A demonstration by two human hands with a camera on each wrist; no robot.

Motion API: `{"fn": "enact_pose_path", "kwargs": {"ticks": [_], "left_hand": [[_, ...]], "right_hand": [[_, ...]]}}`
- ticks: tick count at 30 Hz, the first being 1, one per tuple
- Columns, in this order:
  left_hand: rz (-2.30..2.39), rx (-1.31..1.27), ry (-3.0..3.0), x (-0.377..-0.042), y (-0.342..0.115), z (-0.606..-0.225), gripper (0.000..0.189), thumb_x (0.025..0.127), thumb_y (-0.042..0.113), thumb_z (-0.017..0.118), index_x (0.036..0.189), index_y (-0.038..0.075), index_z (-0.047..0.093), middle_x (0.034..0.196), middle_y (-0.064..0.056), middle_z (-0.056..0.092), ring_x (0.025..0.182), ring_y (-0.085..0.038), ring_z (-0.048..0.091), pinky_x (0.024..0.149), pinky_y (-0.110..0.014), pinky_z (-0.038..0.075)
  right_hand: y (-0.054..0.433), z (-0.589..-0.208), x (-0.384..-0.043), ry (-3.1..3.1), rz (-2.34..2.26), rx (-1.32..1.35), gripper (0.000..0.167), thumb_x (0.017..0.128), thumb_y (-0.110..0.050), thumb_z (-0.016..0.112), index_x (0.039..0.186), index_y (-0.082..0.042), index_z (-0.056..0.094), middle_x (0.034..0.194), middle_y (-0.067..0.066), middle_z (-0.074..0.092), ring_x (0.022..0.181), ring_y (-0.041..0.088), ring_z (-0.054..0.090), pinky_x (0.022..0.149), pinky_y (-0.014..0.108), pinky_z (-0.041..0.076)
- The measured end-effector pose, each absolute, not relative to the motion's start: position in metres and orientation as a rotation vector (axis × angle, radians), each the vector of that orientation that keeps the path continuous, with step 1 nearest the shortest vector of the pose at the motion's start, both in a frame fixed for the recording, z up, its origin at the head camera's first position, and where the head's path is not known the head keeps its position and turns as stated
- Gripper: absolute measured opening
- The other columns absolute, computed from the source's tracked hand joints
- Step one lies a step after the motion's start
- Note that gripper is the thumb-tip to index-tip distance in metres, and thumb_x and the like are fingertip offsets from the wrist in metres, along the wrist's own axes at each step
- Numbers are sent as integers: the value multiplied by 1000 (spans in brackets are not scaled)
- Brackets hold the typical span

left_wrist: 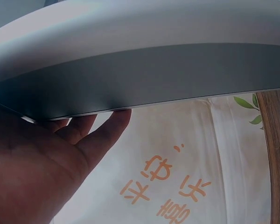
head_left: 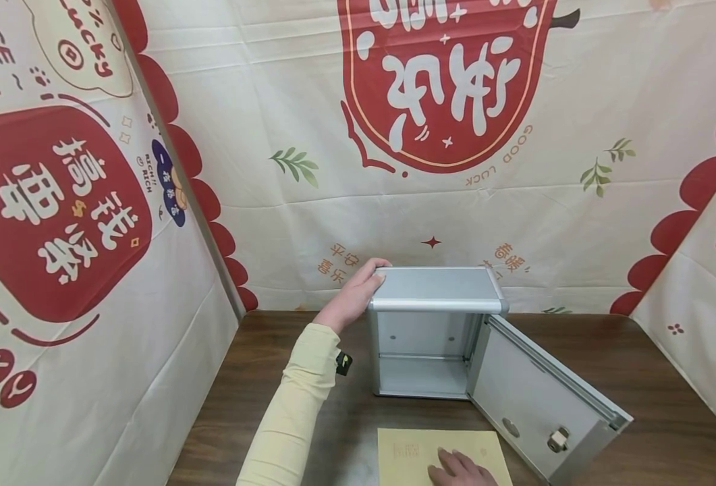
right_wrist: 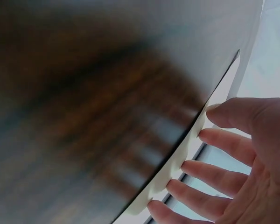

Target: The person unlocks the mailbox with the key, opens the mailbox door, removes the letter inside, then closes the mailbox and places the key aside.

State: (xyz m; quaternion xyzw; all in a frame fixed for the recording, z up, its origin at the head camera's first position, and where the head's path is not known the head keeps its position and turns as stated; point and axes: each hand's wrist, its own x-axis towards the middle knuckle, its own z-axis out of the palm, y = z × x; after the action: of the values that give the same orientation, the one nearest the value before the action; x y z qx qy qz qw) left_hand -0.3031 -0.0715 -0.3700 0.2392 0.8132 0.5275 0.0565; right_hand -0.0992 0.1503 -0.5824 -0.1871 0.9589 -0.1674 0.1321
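We see the left hand (head_left: 353,295) gripping the upper left edge of a silver-grey rectangular metal box (head_left: 433,287), just right of it on the brown wooden worktop (head_left: 224,405), opening towards us, top's long axis running left to right. Nearer us, a yellow paper sheet (head_left: 403,459) lies under the spread right hand (head_left: 463,470), its long axis cut off from view; rightmost, the box's grey hinged door (head_left: 530,391) slants towards us.

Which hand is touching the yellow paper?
The right hand: it rests on the yellow paper in front of the metal box, while the left hand holds the box's top left corner.
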Motion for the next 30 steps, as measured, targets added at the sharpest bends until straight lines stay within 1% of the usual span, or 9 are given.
{"fn": "enact_pose_path", "kwargs": {"ticks": [4,7,9,11,13,15,17,22,30], "left_hand": [[1604,710,2457,-303,-71,-371,34,103,33,36,133,20,45,128,0,49,119,-18,43,99,-46,33],[1600,709,2462,-304,-71,-372,33,103,33,36,132,21,45,129,0,49,120,-18,43,100,-46,33],[1597,712,2469,-304,-72,-372,34,103,33,36,133,20,45,129,0,48,120,-18,43,100,-46,33],[1593,714,2476,-304,-72,-371,33,103,33,36,132,21,45,130,0,48,121,-17,43,100,-46,32],[1591,710,2479,-304,-72,-371,32,103,33,36,132,23,46,130,0,48,121,-17,43,100,-46,33],[1590,705,2480,-304,-72,-370,31,103,33,36,131,24,46,130,0,48,121,-17,43,100,-46,33],[1595,707,2474,-304,-72,-370,32,103,32,36,131,23,46,130,0,48,121,-17,43,100,-46,33],[1602,716,2464,-304,-72,-370,37,103,32,36,135,16,44,130,-1,48,121,-18,43,100,-46,32],[1599,712,2463,-304,-73,-370,38,103,33,36,136,16,43,129,-1,48,120,-19,43,99,-47,33]], "right_hand": [[149,-579,-106,2809,-474,-556,79,77,-78,49,111,-9,66,121,19,55,109,45,52,75,63,44],[148,-576,-110,2794,-480,-545,84,75,-82,47,111,-8,66,121,19,55,108,46,52,75,63,44],[146,-574,-113,2784,-485,-534,83,74,-81,49,110,-8,67,121,20,55,108,46,52,76,63,44],[144,-572,-116,2770,-499,-518,67,82,-68,55,110,-8,67,121,20,55,109,46,52,76,63,44],[142,-570,-117,2776,-511,-508,46,87,-49,62,109,-9,68,120,19,56,109,46,52,76,63,44],[140,-570,-118,2789,-517,-501,31,86,-30,66,108,-9,68,119,19,56,109,45,52,76,63,44],[139,-569,-119,2802,-510,-494,26,83,-20,67,107,-9,68,119,18,56,108,45,52,75,63,44],[139,-567,-119,2827,-499,-494,26,81,-17,68,105,-9,67,117,18,57,107,44,53,73,63,44],[138,-565,-120,2828,-472,-488,28,81,-21,71,105,-8,67,117,17,56,107,43,53,74,62,44]]}}
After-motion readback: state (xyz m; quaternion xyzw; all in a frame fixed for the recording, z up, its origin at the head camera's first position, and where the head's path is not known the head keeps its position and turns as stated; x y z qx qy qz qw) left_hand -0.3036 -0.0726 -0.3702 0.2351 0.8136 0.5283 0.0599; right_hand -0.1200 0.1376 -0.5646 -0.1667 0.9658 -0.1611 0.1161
